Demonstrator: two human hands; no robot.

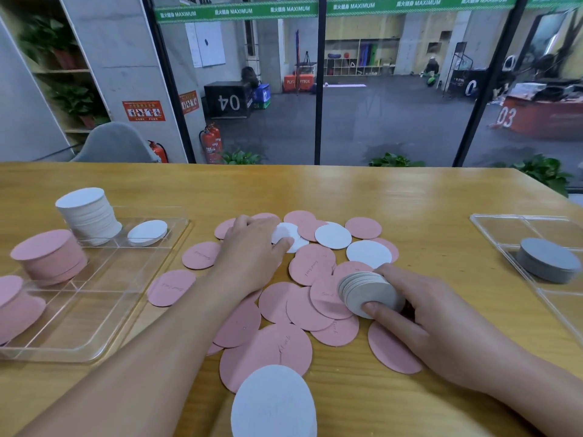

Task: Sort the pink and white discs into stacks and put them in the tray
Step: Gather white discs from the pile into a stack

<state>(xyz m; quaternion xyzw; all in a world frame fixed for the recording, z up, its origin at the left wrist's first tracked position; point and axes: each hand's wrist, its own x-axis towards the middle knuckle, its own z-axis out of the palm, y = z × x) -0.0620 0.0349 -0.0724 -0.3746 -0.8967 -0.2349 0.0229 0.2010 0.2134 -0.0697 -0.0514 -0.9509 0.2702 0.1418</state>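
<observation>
Writing: a green band along the top of the glass reads "MAXIMUM"; behind the glass a black box shows a mirrored "04" and a red one "03"; faint script on some pink discs is too small to read
Table: yellow wood grain, smooth, filling the lower half of the frame
Loose discs: thin, flat, matte rounds, mostly pink with a few white, overlapping in a heap at centre; one large white disc lies at the bottom edge
Your left hand: palm down on the far side of the heap, fingers lightly bent, with the thumb tip on a white disc; whether it grips the disc is not clear
Your right hand: fingers and thumb curled round a small stack of white discs, held tilted on edge just above the pink ones
Tray: clear plastic with dividers, at the left; it holds a tall white stack, a single white disc, a pink stack and more pink discs at the frame's left edge
Second tray: clear, at the right, with a grey stack
</observation>
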